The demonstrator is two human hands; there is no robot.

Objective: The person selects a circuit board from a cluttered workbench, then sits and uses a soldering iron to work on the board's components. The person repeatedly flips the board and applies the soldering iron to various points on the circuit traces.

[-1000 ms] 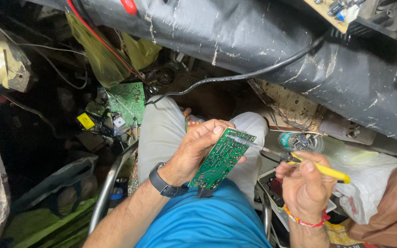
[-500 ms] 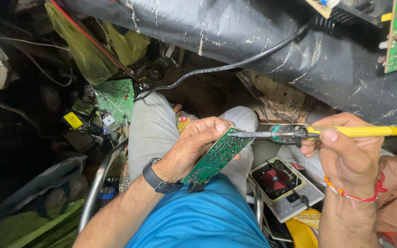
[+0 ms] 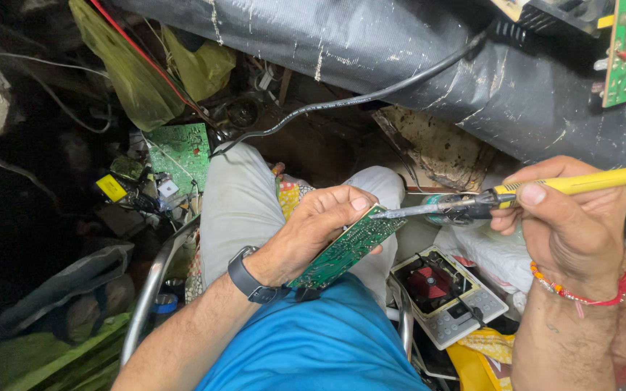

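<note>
While my left hand (image 3: 309, 235) grips the green circuit board (image 3: 349, 248) over my lap, its fingers (image 3: 342, 203) are curled shut around the board's upper edge, the thumb pressed along the top. The board sits tilted, its long side running from about seven o'clock up to one o'clock, just above my blue shirt (image 3: 306, 347) and grey trousers (image 3: 240, 195). My right hand (image 3: 566, 232), at three o'clock from the board, has its fingers clamped on the yellow handle of a soldering iron (image 3: 516, 195), thumb on top. The iron lies nearly level, and its metal tip points toward nine o'clock and meets the board's upper corner, right by my left fingertips. A dark watch (image 3: 251, 279) sits on my left wrist; a beaded bracelet and red thread (image 3: 581, 293) circle my right. Below the iron, at five o'clock from the board, lies a grey multimeter (image 3: 451, 297) with a red dial. At ten o'clock, well apart, a second green board (image 3: 179, 152) rests among loose wires. A black cable (image 3: 371, 98) crosses the grey padded cover (image 3: 400, 43) at twelve o'clock.
</note>
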